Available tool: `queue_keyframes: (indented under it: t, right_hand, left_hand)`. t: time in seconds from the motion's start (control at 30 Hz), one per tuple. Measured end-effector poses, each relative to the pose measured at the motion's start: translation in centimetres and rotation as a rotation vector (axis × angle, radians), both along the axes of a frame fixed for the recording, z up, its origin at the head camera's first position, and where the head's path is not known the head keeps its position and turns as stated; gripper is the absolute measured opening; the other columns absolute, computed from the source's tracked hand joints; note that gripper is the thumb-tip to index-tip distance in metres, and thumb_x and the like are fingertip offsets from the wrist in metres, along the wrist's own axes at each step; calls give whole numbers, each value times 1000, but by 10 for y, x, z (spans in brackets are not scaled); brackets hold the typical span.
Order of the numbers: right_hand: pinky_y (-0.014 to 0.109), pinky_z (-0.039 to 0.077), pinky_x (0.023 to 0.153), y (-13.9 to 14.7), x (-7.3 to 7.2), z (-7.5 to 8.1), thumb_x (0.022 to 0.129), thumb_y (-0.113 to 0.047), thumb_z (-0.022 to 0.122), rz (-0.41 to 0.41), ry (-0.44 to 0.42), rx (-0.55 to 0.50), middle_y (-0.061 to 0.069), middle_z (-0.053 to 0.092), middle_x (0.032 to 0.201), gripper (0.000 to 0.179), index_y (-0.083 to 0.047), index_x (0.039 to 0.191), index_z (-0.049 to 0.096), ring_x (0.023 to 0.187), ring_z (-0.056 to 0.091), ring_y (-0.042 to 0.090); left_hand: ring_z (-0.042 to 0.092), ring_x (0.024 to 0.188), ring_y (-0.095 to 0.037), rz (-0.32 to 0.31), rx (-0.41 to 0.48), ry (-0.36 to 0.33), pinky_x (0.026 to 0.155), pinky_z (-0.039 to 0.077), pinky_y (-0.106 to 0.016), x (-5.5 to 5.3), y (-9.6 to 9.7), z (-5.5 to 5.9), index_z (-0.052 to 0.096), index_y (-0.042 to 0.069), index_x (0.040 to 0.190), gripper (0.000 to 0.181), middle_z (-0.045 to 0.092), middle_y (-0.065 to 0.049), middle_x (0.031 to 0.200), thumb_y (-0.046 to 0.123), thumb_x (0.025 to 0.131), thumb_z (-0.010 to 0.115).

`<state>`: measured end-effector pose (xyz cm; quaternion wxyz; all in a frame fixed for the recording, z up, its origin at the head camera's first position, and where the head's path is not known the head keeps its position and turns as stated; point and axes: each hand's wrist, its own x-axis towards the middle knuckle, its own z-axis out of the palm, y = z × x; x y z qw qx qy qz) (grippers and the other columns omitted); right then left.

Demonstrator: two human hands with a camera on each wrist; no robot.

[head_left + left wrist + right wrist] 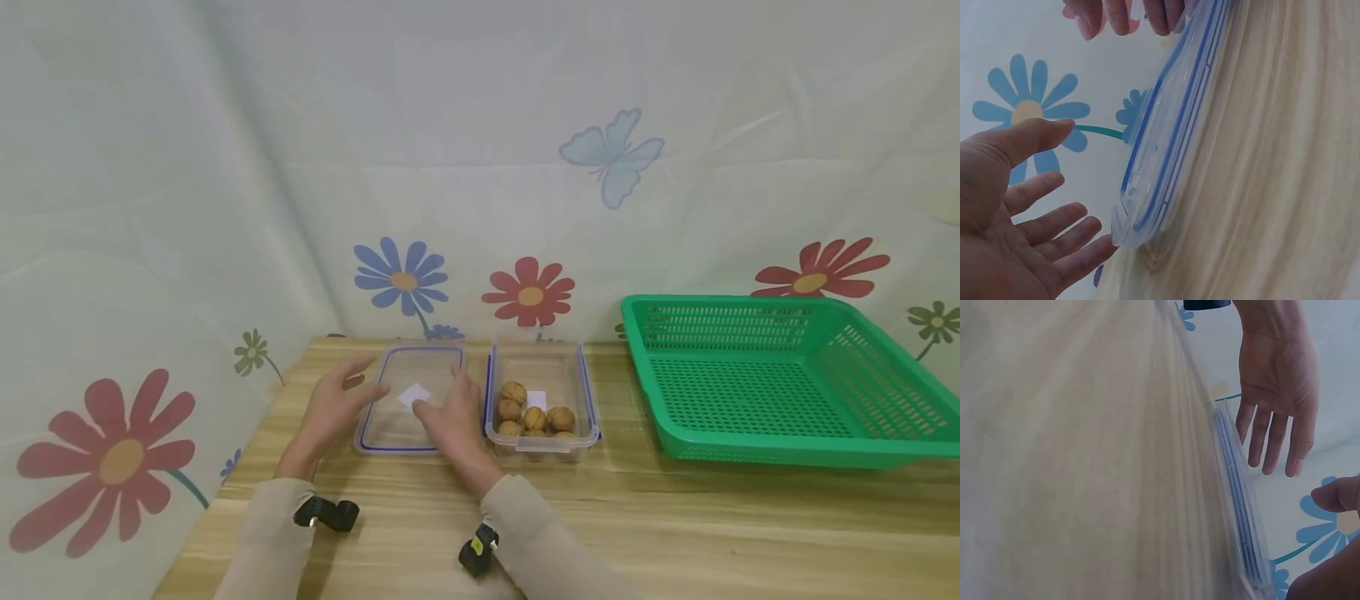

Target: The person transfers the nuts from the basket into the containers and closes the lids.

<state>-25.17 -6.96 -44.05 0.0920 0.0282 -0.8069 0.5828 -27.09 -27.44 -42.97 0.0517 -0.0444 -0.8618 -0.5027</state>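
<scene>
A clear plastic lid [401,421] with a blue seal lies flat on the table, a small white square showing on it. Over its left edge is my left hand [330,408], fingers spread and relaxed with nothing in them. In the left wrist view, the little fingertip of the left hand [1041,231] is right at the corner of the lid [1166,125]. My right hand [459,421] hovers over the lid's right side, thumb apart from the fingers, also holding nothing. Just right of it stands a clear plastic container [555,367] with several walnuts [535,418] inside.
A large green plastic basket [742,450] stands on the wooden table [675,533] to the right. Behind the table's back edge hangs a white curtain [465,200] with printed flowers and a butterfly.
</scene>
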Motion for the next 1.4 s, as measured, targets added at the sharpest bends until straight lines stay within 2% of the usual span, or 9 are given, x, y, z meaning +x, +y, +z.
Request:
queue_keyframes:
  t: [0.23, 0.4, 0.57, 0.63, 0.73, 0.9, 1.07, 1.27, 1.4]
  right_hand:
    - [54, 38, 123, -1, 0, -4, 82, -8, 79, -6, -32, -24, 34, 44, 150, 84, 11, 155, 40, 141, 43, 45]
    - [54, 37, 124, 0, 0, -6, 82, -3, 74, -3, -57, -28, 34, 45, 149, 79, 12, 153, 42, 141, 45, 45]
    - [55, 39, 123, 1, 1, -7, 84, 1, 69, -4, -61, -31, 35, 49, 145, 69, 13, 149, 48, 138, 48, 47]
    - [55, 40, 121, 1, 1, -7, 86, 3, 66, -11, -54, -32, 34, 51, 141, 63, 12, 146, 51, 135, 50, 47]
    - [55, 46, 116, 2, 1, -7, 89, 8, 60, -19, -38, -48, 31, 56, 134, 55, 12, 143, 56, 129, 55, 46]
    - [49, 56, 106, 2, 1, -6, 90, 12, 57, -9, -33, -102, 25, 60, 129, 52, 9, 142, 59, 119, 62, 39]
    - [43, 62, 96, 1, 4, -1, 90, 8, 60, 9, -34, -139, 21, 63, 135, 54, 4, 144, 61, 117, 65, 33]
    - [39, 62, 93, 3, 8, 13, 92, 4, 63, 53, -22, -160, 16, 66, 137, 52, -1, 144, 63, 116, 66, 29]
    - [36, 63, 88, 8, 11, 25, 91, 5, 63, 85, -12, -179, 18, 66, 136, 53, 1, 144, 62, 114, 67, 30]
  left_hand:
    - [46, 143, -48, 17, 41, -85, 119, 43, -58, 3, -4, -5, 42, 1, 160, 68, 43, -30, 160, 24, 103, 73]
    - [54, 136, -50, 25, 44, -84, 114, 50, -55, 2, -7, -12, 44, -5, 157, 61, 52, -35, 149, 11, 103, 69]
    - [62, 126, -49, 66, 7, -71, 96, 61, -40, 3, -10, -15, 52, -8, 150, 53, 58, -36, 141, 1, 100, 66]
    - [64, 123, -47, 81, 4, -68, 89, 61, -32, 3, -13, -16, 55, -8, 148, 50, 60, -36, 139, 0, 99, 66]
    - [64, 121, -40, 102, 15, -80, 89, 57, -27, 4, -17, -15, 59, -6, 146, 47, 62, -32, 138, 2, 100, 65]
    - [60, 125, -35, 121, 54, -113, 98, 52, -30, 5, -27, -11, 61, -2, 146, 45, 63, -28, 140, 7, 102, 65]
    - [64, 119, -30, 66, 48, -100, 92, 53, -21, 5, -41, -1, 59, -4, 147, 47, 64, -28, 139, 10, 103, 68]
    - [68, 102, -10, 24, 98, -61, 88, 59, -21, 9, -53, 14, 57, -7, 147, 50, 66, -29, 135, 10, 102, 70]
    - [68, 105, -11, 37, 82, -75, 90, 60, -24, 13, -52, 23, 56, -4, 149, 51, 66, -26, 136, 14, 103, 70]
